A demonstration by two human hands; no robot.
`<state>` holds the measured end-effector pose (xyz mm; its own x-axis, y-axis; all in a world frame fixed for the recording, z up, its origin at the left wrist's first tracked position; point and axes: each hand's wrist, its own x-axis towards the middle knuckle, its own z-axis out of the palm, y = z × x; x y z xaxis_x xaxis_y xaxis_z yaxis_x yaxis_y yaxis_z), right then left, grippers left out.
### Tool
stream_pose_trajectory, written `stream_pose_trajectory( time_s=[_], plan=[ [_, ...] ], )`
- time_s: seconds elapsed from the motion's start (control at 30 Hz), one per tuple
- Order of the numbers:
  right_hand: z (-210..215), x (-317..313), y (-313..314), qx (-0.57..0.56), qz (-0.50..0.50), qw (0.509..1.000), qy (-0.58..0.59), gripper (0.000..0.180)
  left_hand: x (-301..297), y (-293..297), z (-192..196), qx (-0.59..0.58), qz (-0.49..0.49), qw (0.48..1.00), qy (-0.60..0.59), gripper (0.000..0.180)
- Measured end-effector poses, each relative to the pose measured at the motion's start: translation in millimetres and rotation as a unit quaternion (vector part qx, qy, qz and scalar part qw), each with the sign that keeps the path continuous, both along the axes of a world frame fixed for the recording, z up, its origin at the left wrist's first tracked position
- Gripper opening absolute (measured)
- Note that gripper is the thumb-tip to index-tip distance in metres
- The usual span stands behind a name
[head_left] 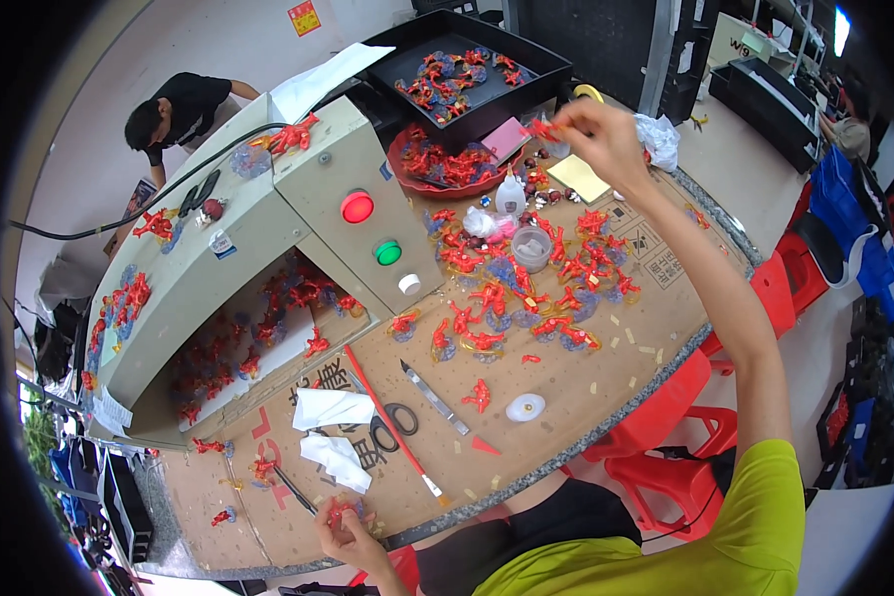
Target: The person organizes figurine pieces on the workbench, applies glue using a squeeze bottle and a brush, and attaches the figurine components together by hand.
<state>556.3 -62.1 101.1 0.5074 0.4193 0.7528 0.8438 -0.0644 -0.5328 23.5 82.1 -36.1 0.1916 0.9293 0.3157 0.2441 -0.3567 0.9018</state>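
Right hand [606,144]: raised over the far side of the surface [556,457], thumb and fingertips pinching one small red figurine [543,129] in the air, near the red tub.
Left hand [355,541]: low at the near edge, fingers curled and pinching one red piece [343,514]; one dark slender tool [293,491] reaches this hand, though I cannot tell whether it is gripped.
Figurine heap [492,296]: red with clear blue and amber parts, too many overlapping to count, right of the grey machine [318,179].
Loose figurines [224,516]: three at the lower left; one all-red figure [479,395] lies near the middle.
Containers: one black tray [521,84] and one red tub [399,164], both holding figurines; one clear cup [531,248] beside the heap.
Bottle: one white squeeze bottle [510,197].
Tools: one silver knife [433,397], one red-handled brush [392,422], one pair of black-handled scissors [399,419].
Tissues [333,409]: two white ones, left of the brush.
Machine controls: three; one red button [358,207], one green button [387,252], one white knob [409,285].
Pad: one yellow note pad [579,179], below the right hand.
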Motion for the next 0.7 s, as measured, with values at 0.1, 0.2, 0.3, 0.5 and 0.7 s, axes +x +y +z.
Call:
stream_pose_trajectory(
  time_s=[0.1, 0.2, 0.3, 0.5, 0.7],
  plan=[
    [17.8, 48.9, 67.4, -0.004, -0.091, 0.995, -0.029, 0.013, -3.0, -2.3, 6.9, -0.013, 0.008, 1.000, 0.011, 0.025],
    [10.3, 102.6, 133.2, 0.031, -0.114, 0.993, -0.001, 0.013, -5.8, -4.1, 5.8, -0.010, 0.018, 1.000, 0.007, 0.024],
    [-0.9, 143.9, 162.2, 0.028, -0.156, 0.987, -0.001, 0.020, -8.9, -7.1, 5.1, 0.004, 0.025, 1.000, -0.005, 0.024],
    [-10.5, 141.3, 87.5, -0.087, -0.144, 0.986, -0.006, 0.022, -10.9, -2.9, -7.1, -0.006, 0.022, 1.000, 0.009, 0.025],
    [-4.6, 31.0, -53.4, -0.290, 0.045, 0.947, 0.132, 0.021, -8.2, 1.0, 1.5, 0.013, 0.033, 0.999, 0.011, 0.028]
  ],
)
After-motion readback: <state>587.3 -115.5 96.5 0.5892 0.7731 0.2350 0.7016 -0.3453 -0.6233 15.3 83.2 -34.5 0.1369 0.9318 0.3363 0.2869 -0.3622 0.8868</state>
